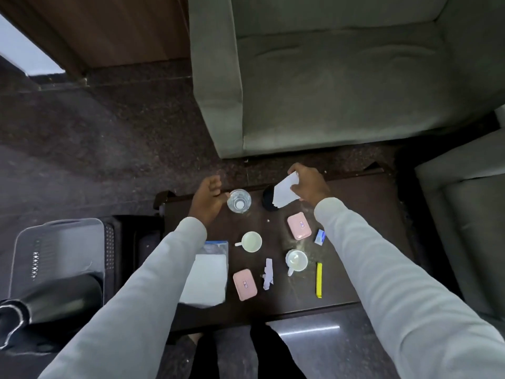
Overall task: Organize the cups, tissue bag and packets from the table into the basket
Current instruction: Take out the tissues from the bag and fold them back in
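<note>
My right hand (pixel 310 184) grips a white paper cup (pixel 285 193), tilted over a black cup (pixel 269 198) at the far edge of the dark table (pixel 355 203). My left hand (pixel 208 198) is beside a clear glass (pixel 239 201), fingertips at its rim, holding nothing. Two white mugs (pixel 251 242) (pixel 296 260) stand mid-table. Two pink packets (pixel 299 225) (pixel 244 285), a small blue-white sachet (pixel 319 237), a yellow stick packet (pixel 319 280) and a torn white wrapper (pixel 268 273) lie around them. The tissue bag (pixel 210 277) lies at the left, partly under my left sleeve.
A grey plastic basket (pixel 58 250) sits on the floor left of the table, with a black bag (pixel 54 299) in front of it. A grey armchair (pixel 341 77) stands beyond the table and another seat (pixel 464 214) at the right.
</note>
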